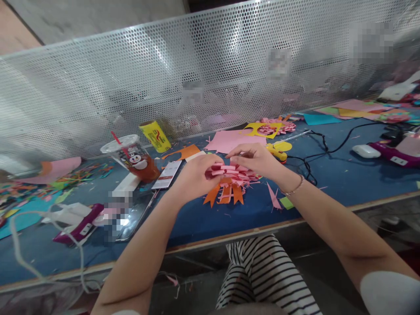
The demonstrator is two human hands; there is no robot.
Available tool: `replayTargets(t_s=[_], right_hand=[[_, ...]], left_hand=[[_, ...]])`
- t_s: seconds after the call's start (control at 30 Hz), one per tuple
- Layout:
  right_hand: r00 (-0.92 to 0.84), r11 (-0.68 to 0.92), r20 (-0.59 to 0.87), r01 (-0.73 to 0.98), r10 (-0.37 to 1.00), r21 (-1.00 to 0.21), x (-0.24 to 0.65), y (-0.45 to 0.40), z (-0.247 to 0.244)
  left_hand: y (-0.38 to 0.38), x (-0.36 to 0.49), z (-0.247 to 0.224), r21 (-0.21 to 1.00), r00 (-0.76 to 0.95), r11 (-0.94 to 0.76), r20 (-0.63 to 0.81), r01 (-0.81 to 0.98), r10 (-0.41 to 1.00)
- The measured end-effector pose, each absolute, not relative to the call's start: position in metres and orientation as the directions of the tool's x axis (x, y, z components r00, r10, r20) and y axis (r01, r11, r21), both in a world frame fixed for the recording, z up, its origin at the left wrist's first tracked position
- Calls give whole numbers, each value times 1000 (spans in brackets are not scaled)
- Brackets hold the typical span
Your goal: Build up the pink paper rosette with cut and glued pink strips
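Note:
Between my hands is a pink paper flower (226,169) made of many curled strips. Orange paper ribbon tails (226,192) with notched ends hang below it, over the blue table. My left hand (198,175) is closed round the flower's left side, thumb in front. At the upper right, my right hand (251,158) has its fingers bent and pinched at the curled strips; whether a single strip is between the fingertips is too small to make out. Loose pink strips and a pink paper triangle (273,197) lie just to the right.
A lidded drink cup (139,162), a phone (166,175) and a shiny dark tablet-like thing (136,218) stand or lie at left. Behind are pink paper (229,142), a yellow tool (277,153) and another pink flower (288,126). Black cables (341,146) cross the right; a perforated metal screen (216,74) borders the back.

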State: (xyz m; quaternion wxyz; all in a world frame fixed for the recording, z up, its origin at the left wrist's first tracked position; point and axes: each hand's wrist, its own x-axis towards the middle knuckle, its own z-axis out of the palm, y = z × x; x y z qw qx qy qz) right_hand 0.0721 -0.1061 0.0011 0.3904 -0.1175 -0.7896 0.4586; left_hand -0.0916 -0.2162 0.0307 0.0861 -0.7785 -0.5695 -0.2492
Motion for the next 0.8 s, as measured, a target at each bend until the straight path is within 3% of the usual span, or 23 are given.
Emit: replayTargets(t_s=[0.27,0.6,0.8], right_hand=[[-677,555,520,-194,520,-809,73,-106,0],[-668,623,597,-249,445,-742,78,-104,-2],[-673,642,641,-314,370,-700,76,-105,-7]], left_hand=[[-217,-90,28,140,190,-302,518,943,834],[-216,-91,28,254,96,-257,511,932,854],[-214,-94,25,182,132,-271,547,945,827]])
